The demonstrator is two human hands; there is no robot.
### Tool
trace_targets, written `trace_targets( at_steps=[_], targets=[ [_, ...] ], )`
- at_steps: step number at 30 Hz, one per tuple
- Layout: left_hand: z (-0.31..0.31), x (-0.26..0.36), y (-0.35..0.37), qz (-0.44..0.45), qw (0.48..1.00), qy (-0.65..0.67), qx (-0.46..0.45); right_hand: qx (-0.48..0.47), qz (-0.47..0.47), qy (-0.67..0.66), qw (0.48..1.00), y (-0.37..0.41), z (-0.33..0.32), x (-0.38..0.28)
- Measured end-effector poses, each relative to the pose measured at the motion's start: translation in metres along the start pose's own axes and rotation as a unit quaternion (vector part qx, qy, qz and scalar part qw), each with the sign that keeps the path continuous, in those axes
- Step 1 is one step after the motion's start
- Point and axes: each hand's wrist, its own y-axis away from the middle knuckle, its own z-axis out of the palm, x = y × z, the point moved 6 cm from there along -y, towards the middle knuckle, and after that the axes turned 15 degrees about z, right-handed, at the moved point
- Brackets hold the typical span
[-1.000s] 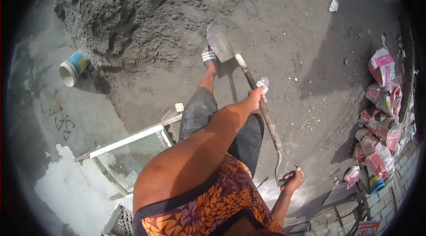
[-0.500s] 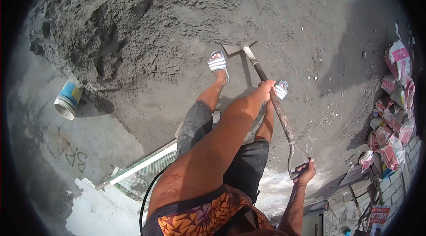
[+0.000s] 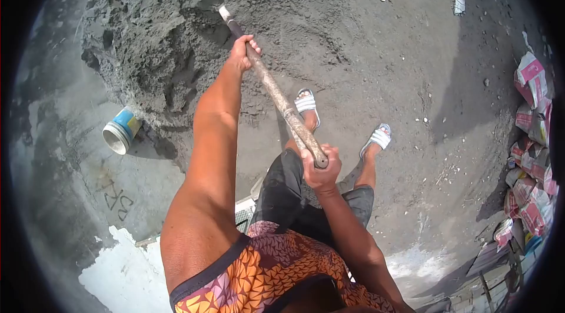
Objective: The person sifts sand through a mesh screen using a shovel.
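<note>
Both my hands are closed around a long-handled shovel [image 3: 273,89], which slants up and left toward a large heap of damp grey sand-like material [image 3: 153,54]. My left hand [image 3: 244,53] grips the shaft low down, near the pale socket end. At the top end of the handle, in front of my shorts, my right hand [image 3: 322,167] is wrapped around the grip. The blade is hard to make out against the heap; the shaft's far end meets its face. My sandalled feet stand apart below the heap.
A blue and white bucket [image 3: 122,130] lies tipped at the heap's left foot. Red and white bags [image 3: 532,80] are piled along the right edge. A pale scrap [image 3: 459,4] lies on the ground at upper right, and small stones dot the dirt.
The shovel has swung left and up, from the ground by my feet to the heap. Both hands moved left with it, the left one reaching forward. My view has shifted slightly.
</note>
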Motion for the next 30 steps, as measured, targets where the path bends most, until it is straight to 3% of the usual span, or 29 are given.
trace_targets(
  at_steps=[2,4,7,9,11,12,13,15,16,19,20,23,25,27,28,30],
  targets=[
    [-0.002,0.075,0.024,0.031,0.993,-0.102,0.056,-0.215,-0.118,0.083,0.966,-0.011,0.042,-0.025],
    [0.016,0.114,0.049,0.078,0.997,-0.011,-0.006,-0.337,-0.198,0.205,0.897,-0.016,0.042,-0.032],
    [0.058,0.107,0.103,0.113,0.988,0.051,-0.093,-0.256,-0.140,0.191,0.937,-0.038,-0.022,0.002],
    [0.095,0.060,0.133,0.170,0.976,0.075,-0.110,-0.296,0.050,0.025,0.954,-0.037,-0.081,0.043],
    [0.141,-0.016,0.172,0.154,0.973,0.138,-0.100,-0.197,0.308,-0.022,0.930,-0.016,-0.167,0.074],
    [0.144,-0.074,0.172,0.097,0.975,0.151,-0.129,-0.083,0.347,-0.224,0.907,0.002,-0.206,0.087],
    [0.164,-0.129,0.197,0.069,0.989,0.111,-0.072,0.007,0.325,-0.270,0.906,0.017,-0.248,0.091],
    [0.179,-0.275,0.229,-0.066,0.996,0.056,-0.016,0.159,0.377,-0.239,0.880,0.073,-0.333,0.107],
    [0.185,-0.339,0.258,-0.093,0.995,0.011,0.028,0.224,0.385,-0.199,0.873,0.106,-0.370,0.104],
    [0.178,-0.511,0.363,-0.249,0.956,-0.132,0.079,0.326,0.480,-0.095,0.809,0.200,-0.451,0.072],
    [0.175,-0.548,0.401,-0.326,0.938,-0.103,0.057,0.370,0.478,-0.077,0.793,0.236,-0.481,0.075],
    [0.178,-0.597,0.458,-0.397,0.893,-0.209,0.043,0.431,0.504,-0.081,0.744,0.275,-0.512,0.049],
    [0.177,-0.597,0.434,-0.410,0.882,-0.225,0.060,0.401,0.518,-0.028,0.755,0.247,-0.494,0.051],
    [0.164,-0.609,0.348,-0.383,0.906,-0.159,0.088,0.373,0.523,-0.057,0.764,0.184,-0.445,0.093],
    [0.160,-0.609,0.290,-0.389,0.916,-0.090,0.034,0.361,0.536,-0.058,0.761,0.148,-0.416,0.115],
    [0.166,-0.520,0.175,-0.316,0.938,-0.130,0.056,0.332,0.548,-0.113,0.759,0.077,-0.333,0.146]
  ],
)
